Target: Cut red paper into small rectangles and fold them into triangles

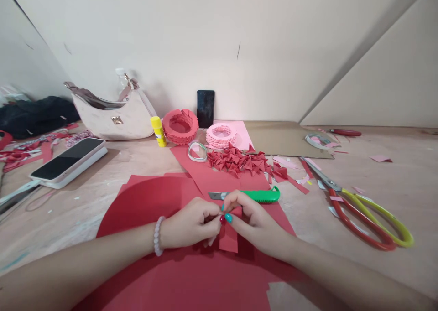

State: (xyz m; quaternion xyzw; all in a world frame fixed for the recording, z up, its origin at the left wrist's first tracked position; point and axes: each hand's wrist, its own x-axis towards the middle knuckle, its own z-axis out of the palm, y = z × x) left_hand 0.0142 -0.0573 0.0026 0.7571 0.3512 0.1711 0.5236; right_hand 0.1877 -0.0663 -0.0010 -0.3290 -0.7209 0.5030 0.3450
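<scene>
My left hand (195, 224), with a bead bracelet at its wrist, and my right hand (255, 222) meet fingertip to fingertip in front of me. Both are closed in a pinch around a small red paper strip (228, 239), whose lower end hangs below my fingers. Its upper part is hidden behind them. Beneath lie large red paper sheets (178, 279). Just beyond my right hand a green box cutter (262, 195) rests with its blade out to the left. A heap of small folded red paper pieces (236, 160) sits farther back.
Big scissors (362, 210) lie open at the right. A red paper ring (180, 126), a pink paper ring (221, 135), a yellow glue stick (158, 132) and a standing phone (205, 109) are at the back. On the left are another phone (70, 163) and a handbag (112, 115).
</scene>
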